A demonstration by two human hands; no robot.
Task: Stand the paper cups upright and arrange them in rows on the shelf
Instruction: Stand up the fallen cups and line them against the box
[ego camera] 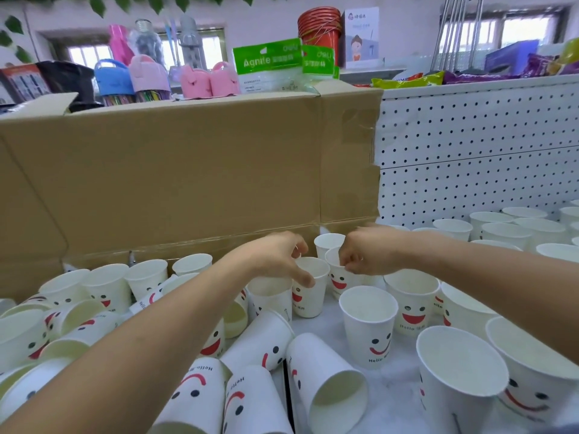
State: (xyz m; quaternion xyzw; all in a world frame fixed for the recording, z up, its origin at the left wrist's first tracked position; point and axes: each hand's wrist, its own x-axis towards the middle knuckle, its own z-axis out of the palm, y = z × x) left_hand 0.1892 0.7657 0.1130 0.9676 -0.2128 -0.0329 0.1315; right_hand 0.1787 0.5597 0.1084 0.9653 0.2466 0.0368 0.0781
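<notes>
Cups (367, 333) reading "Hello": left hand (279, 260) grips 1, right hand (367, 255) pinches 1.

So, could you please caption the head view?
Left hand grips one upright cup, right hand pinches another cup, beside a cardboard box.

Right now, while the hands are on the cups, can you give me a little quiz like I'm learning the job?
1. True or false: the left hand grips an upright paper cup.
2. Where does the right hand pinch the neighbouring cup? A rim, B base, C handle.
3. Fill in: the cups at the lower left lie ____.
Key: 1 true; 2 A; 3 on their sides.
</notes>
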